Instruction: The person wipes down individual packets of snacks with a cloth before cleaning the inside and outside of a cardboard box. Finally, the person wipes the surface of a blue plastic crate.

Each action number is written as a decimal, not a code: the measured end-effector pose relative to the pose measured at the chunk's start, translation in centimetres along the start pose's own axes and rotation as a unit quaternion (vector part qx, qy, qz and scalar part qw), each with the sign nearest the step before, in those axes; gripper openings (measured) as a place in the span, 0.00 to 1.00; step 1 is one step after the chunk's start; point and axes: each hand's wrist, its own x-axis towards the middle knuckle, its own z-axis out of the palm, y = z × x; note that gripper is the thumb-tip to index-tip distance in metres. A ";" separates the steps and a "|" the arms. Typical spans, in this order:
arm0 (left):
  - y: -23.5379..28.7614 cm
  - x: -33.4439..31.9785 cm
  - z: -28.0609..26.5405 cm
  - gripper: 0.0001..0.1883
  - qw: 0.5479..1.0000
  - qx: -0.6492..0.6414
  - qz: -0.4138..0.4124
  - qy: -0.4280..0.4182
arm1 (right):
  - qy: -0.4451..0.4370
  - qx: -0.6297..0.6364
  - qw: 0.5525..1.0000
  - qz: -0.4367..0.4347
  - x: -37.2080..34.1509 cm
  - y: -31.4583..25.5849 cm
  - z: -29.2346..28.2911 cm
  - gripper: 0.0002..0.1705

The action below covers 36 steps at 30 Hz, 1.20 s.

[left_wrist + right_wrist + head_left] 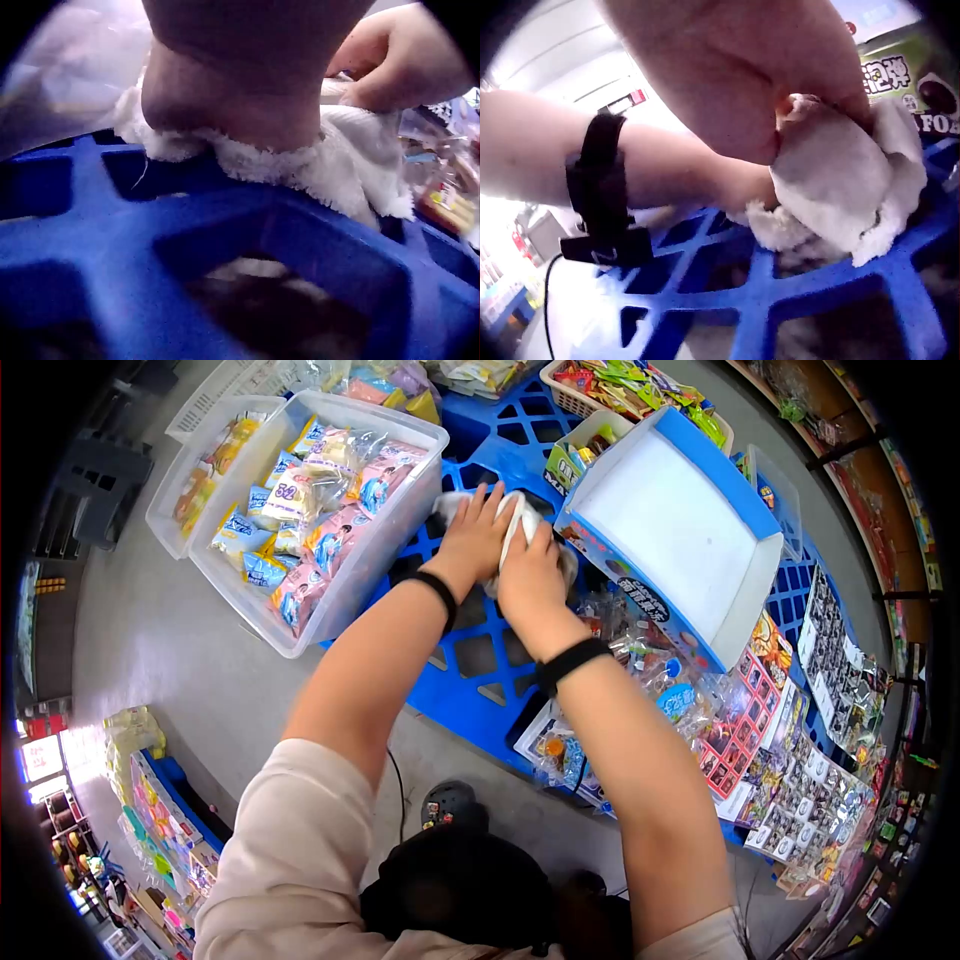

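A white towel-like cloth (pixel 529 517) with fuzzy edges lies bunched on a blue plastic lattice pallet (pixel 447 703). My left hand (pixel 474 542) rests on its left part, fingers extended forward over the fabric. Beside it, my right hand (pixel 532 578) grips the cloth; the right wrist view shows a fold of the cloth (pixel 829 176) bulging out between thumb and fingers. Both hands are close together, between a clear bin and a blue box. In the left wrist view the cloth (pixel 360 146) spreads beneath the hand over the pallet's openings, and the left fingertips are hidden.
A clear plastic bin (pixel 318 622) of packaged snacks stands left. To the right, a blue display box (pixel 680 540) with a white interior sits tilted near a green box (pixel 558 468). Wrapped goods (pixel 660 680) and printed sheets (pixel 740 725) lie at right front. A snack basket (pixel 568 398) stands behind.
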 end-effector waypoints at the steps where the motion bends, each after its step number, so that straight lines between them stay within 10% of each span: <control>1: 0.2 0.8 -0.7 0.40 1.000 0.008 -0.005 -0.022 | -0.014 -0.012 1.000 -0.007 0.6 0.3 0.0 0.29; 7: -0.1 -4.6 0.6 0.25 0.993 -0.077 0.031 0.084 | -0.094 -0.044 0.995 -0.007 -3.2 -0.3 1.0 0.20; 14: 3.6 -16.8 -1.2 0.22 0.998 -0.059 -0.018 -0.018 | -0.115 -0.040 0.990 -0.076 -11.2 -4.4 1.2 0.23; 25: 0.6 -7.2 1.3 0.29 0.997 -0.065 -0.005 0.051 | -0.048 -0.094 0.994 -0.013 -4.6 -2.3 4.0 0.21; 33: 0.3 -9.2 -2.3 0.34 0.958 -0.242 0.020 -0.150 | -0.125 -0.177 0.975 0.048 -7.0 -2.1 3.5 0.20; 36: 2.2 -11.6 -0.1 0.29 0.984 -0.141 0.107 0.004 | -0.121 -0.150 0.980 0.051 -9.9 -0.9 5.1 0.21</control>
